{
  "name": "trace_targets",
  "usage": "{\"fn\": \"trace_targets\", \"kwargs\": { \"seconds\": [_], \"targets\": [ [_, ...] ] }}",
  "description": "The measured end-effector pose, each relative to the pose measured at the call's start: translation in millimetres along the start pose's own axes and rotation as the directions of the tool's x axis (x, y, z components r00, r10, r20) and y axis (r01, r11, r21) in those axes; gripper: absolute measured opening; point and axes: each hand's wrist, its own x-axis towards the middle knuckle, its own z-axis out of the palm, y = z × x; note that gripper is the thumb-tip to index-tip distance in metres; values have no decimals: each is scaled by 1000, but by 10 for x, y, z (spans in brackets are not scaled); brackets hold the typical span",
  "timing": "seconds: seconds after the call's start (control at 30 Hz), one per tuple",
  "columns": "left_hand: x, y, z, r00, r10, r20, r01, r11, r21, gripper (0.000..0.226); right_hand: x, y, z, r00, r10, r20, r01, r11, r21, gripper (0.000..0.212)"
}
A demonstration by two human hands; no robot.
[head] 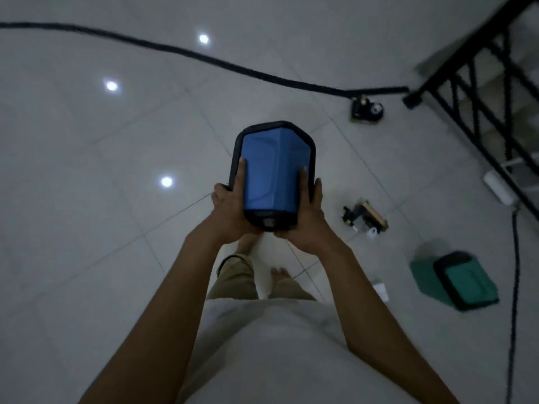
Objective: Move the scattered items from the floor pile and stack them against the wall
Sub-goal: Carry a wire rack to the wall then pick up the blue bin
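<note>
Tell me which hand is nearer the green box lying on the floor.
Right. The right hand grips the blue bin's side facing the green box; the left hand grips the far side.

We're indoors, in what looks like a home hallway at the foot of a staircase. Under us runs a glossy floor of large pale tiles [87,199], mirroring round ceiling lights [111,86]. At right, a black metal stair railing [478,83] climbs beside pale steps [522,33]. We see bare feet [280,272] on the tiles, and a dark cable [204,58] snaking across.
</note>
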Motion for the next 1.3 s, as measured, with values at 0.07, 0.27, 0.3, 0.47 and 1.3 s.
{"fn": "trace_targets", "kwargs": {
  "seconds": [0.07,0.27,0.3,0.47,1.3],
  "targets": [
    [-344,-95,3,992,-88,-94,81,994,-76,144,-91,-168,44,994,-79,77,85,992,-88,132],
    [-1311,-453,-17,903,-370,-218,273,886,-375,148,-332,-730,430,904,-242,352,329,919,-215,132],
    [-1460,-517,-66,886,-405,-226,285,860,-423,147,-354,-849,530,884,-248,395,354,908,-223,131],
    [-2270,-991,-235,780,-551,-296,317,756,-572,146,-535,-1412,1224,770,-297,565,508,821,-261,131],
    [-5147,-3963,-829,283,-951,-127,267,205,-942,141,-1466,-3701,5458,190,-172,967,884,458,-92,127]
  ]
}}
